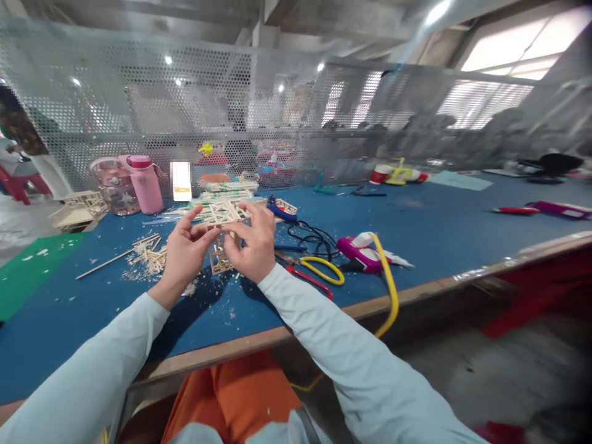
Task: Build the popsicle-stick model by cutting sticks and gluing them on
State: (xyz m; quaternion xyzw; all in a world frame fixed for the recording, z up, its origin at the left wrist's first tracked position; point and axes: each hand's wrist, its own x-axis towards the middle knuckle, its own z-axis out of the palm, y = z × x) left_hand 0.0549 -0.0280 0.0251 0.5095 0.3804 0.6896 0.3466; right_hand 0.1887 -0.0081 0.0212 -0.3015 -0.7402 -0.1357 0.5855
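Observation:
A small openwork frame of thin wooden sticks (222, 259) is held just above the blue table. My left hand (189, 250) pinches its upper edge from the left, thumb and fingers closed on it. From the right, my right hand (253, 243) grips the same frame near its top, the thumb pressed against its side. Part of the frame is hidden behind my fingers. Cut stick pieces and pale crumbs (152, 257) lie left of my left hand. Pliers with one yellow and one red handle (324, 271) rest right of my right hand.
Behind my hands lie bundles of sticks (231, 187) and a blue-handled tool (282, 209) beside a black cord (319, 240). A purple tool (363, 254) sits near a yellow strap (388, 287). At the left stand a pink bottle (147, 188), a clear jug (118, 191) and another stick model (78, 209).

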